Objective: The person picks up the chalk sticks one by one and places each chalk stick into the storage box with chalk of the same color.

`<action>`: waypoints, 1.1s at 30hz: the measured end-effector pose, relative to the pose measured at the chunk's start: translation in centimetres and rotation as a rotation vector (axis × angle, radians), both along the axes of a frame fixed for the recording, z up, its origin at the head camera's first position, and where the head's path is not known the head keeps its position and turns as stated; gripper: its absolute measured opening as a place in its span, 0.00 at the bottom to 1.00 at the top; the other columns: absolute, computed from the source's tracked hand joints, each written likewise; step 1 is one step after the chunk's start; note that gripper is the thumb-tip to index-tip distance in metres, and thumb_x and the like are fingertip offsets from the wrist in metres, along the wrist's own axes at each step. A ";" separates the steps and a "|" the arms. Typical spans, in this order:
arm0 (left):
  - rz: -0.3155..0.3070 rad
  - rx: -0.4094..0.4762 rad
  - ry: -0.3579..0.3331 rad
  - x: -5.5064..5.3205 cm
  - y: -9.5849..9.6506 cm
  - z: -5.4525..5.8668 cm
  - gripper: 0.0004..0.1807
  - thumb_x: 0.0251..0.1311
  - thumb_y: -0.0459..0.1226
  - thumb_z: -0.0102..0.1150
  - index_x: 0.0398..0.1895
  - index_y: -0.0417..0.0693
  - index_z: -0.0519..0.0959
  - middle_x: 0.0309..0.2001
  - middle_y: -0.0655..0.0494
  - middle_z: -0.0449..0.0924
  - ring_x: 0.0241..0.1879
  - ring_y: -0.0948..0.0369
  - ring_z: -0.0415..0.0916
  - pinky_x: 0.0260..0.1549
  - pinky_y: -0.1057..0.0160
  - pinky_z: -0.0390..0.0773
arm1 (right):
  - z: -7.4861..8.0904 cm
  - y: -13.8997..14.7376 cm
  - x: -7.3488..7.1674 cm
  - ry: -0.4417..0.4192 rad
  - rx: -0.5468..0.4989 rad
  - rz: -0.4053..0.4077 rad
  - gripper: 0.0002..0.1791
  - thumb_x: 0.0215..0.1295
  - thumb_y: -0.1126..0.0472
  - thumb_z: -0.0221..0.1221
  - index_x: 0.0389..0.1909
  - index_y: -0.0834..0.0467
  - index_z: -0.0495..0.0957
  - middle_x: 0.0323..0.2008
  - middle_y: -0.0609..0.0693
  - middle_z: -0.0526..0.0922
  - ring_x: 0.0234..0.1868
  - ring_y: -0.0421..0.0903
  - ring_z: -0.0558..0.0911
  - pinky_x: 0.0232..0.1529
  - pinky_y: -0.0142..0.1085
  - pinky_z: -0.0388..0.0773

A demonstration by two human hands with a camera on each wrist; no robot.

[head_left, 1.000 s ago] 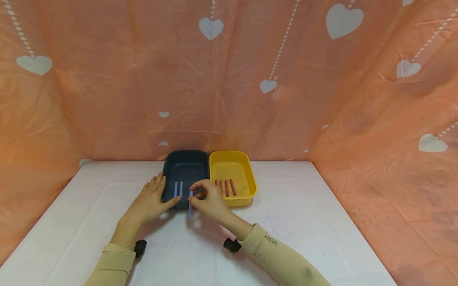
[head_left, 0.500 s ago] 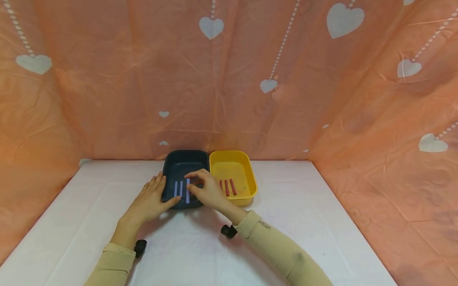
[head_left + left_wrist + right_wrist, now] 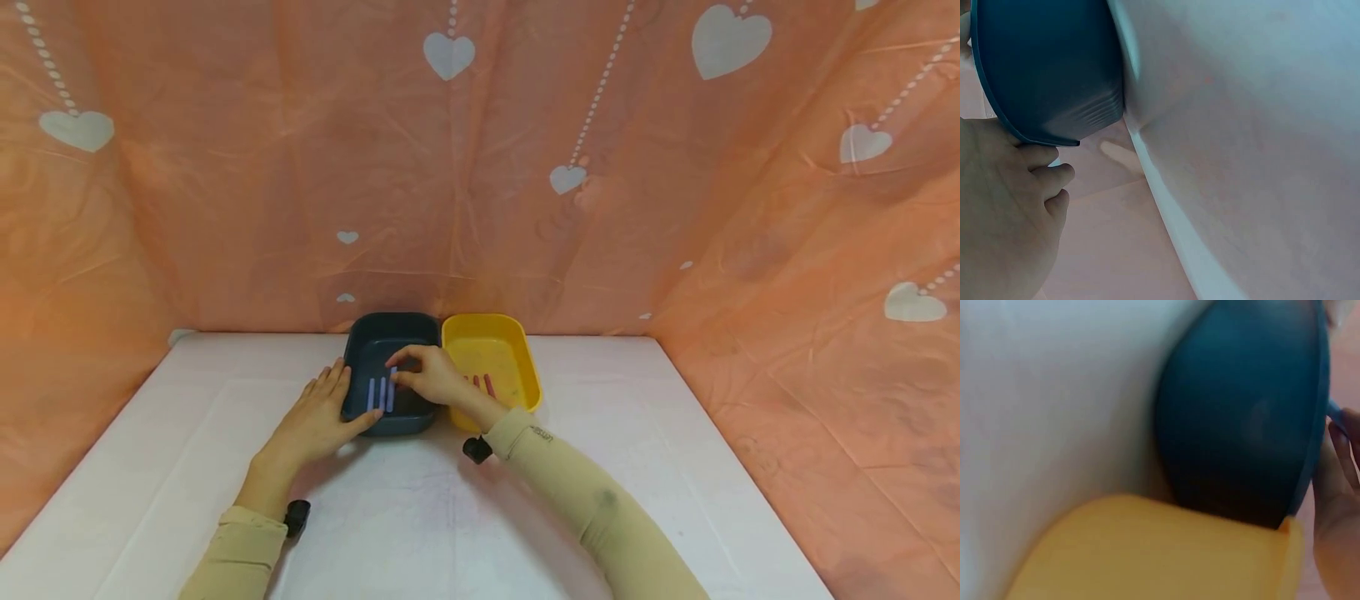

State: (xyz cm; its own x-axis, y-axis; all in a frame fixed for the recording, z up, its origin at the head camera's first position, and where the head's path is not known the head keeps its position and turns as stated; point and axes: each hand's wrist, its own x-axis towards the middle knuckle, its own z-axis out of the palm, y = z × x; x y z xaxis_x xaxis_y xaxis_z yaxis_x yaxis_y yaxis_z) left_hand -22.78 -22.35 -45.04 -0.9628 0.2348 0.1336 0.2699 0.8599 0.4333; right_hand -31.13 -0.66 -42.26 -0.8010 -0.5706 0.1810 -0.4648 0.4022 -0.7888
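Observation:
A dark blue tray stands on the white table, with two slim purple sticks side by side in it. Over the tray, my right hand pinches a third purple stick near its upper end, just right of the other two. In the right wrist view that stick shows past the tray rim. My left hand rests on the tray's left side with fingers extended, its thumb at the front rim. The left wrist view shows its fingers against the tray's edge.
A yellow tray touches the dark blue one on the right. Several dark red sticks lie in it, partly hidden by my right wrist. Behind both trays hangs an orange curtain with white hearts.
My right hand has moved forward with the purple stick, from over the dark blue tray's front edge to beside the other two sticks. The left hand has stayed in place.

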 end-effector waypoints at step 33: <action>0.014 -0.010 -0.003 0.1 0.1 0.2 0.57 0.69 0.64 0.55 0.78 0.23 0.52 0.81 0.28 0.44 0.79 0.32 0.44 0.76 0.34 0.46 | 3.1 -0.5 -5.1 0.245 0.606 0.199 0.09 0.70 0.65 0.67 0.48 0.57 0.89 0.46 0.49 0.91 0.47 0.44 0.86 0.52 0.28 0.80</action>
